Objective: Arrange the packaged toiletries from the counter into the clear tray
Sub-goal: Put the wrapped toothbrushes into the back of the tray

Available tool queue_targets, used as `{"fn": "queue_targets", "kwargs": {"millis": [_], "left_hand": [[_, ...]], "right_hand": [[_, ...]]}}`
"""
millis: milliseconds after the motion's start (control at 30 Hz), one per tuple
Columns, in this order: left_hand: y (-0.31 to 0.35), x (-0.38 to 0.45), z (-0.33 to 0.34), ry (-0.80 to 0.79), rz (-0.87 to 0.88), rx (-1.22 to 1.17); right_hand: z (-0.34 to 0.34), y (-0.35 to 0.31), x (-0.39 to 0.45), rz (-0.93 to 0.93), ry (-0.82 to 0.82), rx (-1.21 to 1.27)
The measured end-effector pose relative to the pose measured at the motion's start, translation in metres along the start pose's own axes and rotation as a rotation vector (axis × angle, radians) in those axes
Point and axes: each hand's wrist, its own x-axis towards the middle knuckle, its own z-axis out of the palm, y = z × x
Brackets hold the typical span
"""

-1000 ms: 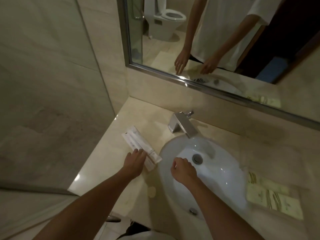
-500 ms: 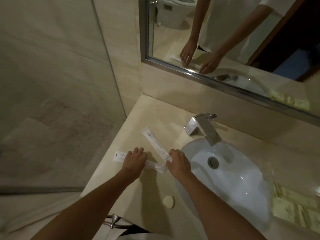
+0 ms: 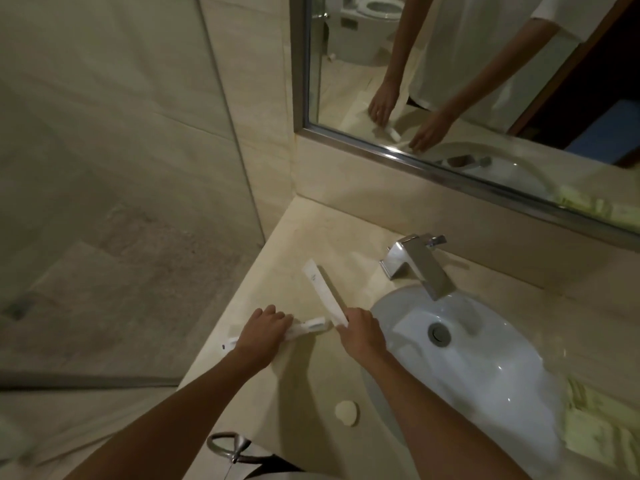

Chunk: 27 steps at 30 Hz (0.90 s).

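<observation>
Two long white toiletry packets lie on the beige counter (image 3: 298, 237) left of the sink. My left hand (image 3: 263, 332) presses on one packet (image 3: 310, 326) that lies across the counter near its left edge. The second packet (image 3: 323, 293) angles away toward the wall, and my right hand (image 3: 360, 332) pinches its near end. A small round soap (image 3: 346, 412) sits near the counter's front edge. The clear tray (image 3: 561, 362), faint, stands at the far right with yellow-green packets (image 3: 595, 431) in it.
The white sink (image 3: 467, 362) with its drain fills the counter's middle, and a chrome faucet (image 3: 419, 263) stands behind it. A mirror (image 3: 467, 81) hangs on the wall above. A glass panel (image 3: 104, 168) borders the counter's left edge. A chrome towel ring (image 3: 228, 445) hangs below the front.
The two packets, side by side a second ago, are apart: my left hand turned one crosswise toward the left edge. My right hand came from over the sink onto the other's end.
</observation>
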Motion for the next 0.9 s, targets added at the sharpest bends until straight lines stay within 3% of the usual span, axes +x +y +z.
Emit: {"fn": "queue_targets", "kwargs": {"millis": [300, 500, 900], "left_hand": [[0.072, 0.021, -0.017, 0.098, 0.249, 0.157], [0.174, 0.042, -0.019, 0.124, 0.4, 0.076], [0.392, 0.065, -0.009, 0.096, 0.672, 0.045]], "right_hand": [[-0.063, 0.085, -0.055, -0.099, 0.275, -0.081], [-0.104, 0.178, -0.121, 0.07, 0.488, -0.104], [-0.157, 0.362, -0.251, 0.553, 0.694, -0.01]]}}
